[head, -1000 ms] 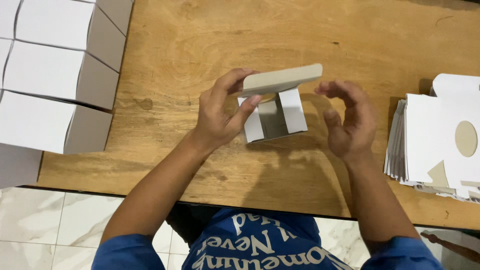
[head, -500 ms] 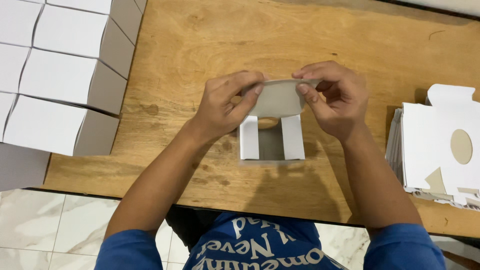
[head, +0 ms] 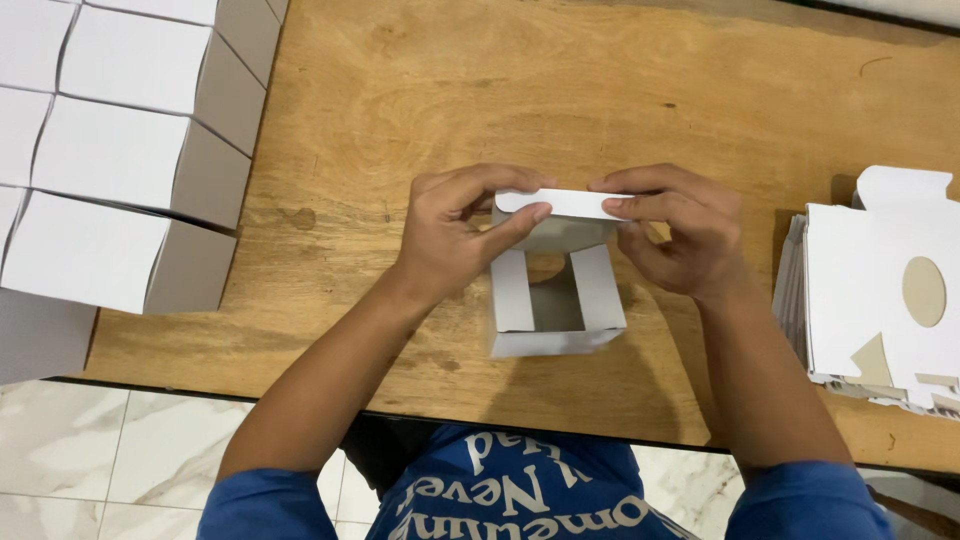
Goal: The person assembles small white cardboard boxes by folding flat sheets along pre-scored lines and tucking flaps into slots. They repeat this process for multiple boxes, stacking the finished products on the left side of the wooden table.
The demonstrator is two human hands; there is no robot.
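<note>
While both thumbs pinch top flap, small white cardboard box [head: 556, 300] stands mid-table on wooden tabletop [head: 420, 110]. My left hand [head: 455, 235] and right hand [head: 680, 235] clamped on flap ends. Risk: uneven pressure could crease flap or buckle thin walls. Box half-formed, open, grey inside. Finished white boxes [head: 110, 170] left of it; flat white blanks [head: 880, 290] right.

The small white carton box [head: 555, 300] stands open between the left hand [head: 455, 235] and right hand [head: 685, 235], its top flap [head: 560, 204] pinched by both.
</note>
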